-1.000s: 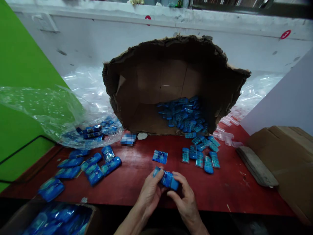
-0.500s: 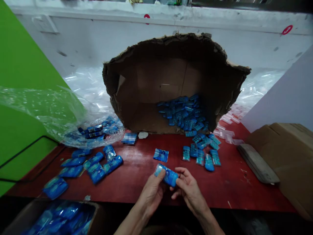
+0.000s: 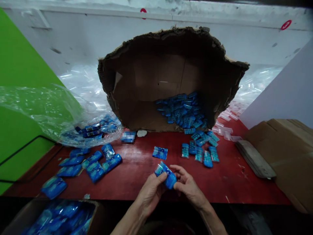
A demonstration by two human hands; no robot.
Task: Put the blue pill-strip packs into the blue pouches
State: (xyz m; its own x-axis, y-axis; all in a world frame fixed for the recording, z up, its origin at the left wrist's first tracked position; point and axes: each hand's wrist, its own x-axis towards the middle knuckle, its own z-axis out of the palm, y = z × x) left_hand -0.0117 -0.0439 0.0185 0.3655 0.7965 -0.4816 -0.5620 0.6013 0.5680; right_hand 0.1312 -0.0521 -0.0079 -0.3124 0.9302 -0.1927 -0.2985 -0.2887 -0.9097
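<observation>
Just above the table's front edge, a small blue printed pack [image 3: 169, 179] with a clear, shiny upper end is held tilted between both hands. My left hand [image 3: 151, 191] is closed on its left side, thumb lying across the front. My right hand [image 3: 188, 185] pinches its lower right end between thumb and fingers. Behind the pack lies a flat blue printed sleeve [image 3: 160, 152]. Several clear flip-top boxes [image 3: 199, 154] with blue caps and turquoise pellets lie to the right of it.
A torn-open cardboard box [image 3: 137, 114] on the red table [image 3: 137, 176] holds a heap of the pellet boxes. Blue wrapped packs [image 3: 95, 171] lie left, with more in a carton [image 3: 96, 212] below. Clear plastic film [image 3: 49, 114] hangs left; a brown carton [image 3: 290, 156] stands right.
The pack has turned steeper, its right end now lower. My right-hand fingers have drawn in closer around that end. The whole view has shifted slightly.
</observation>
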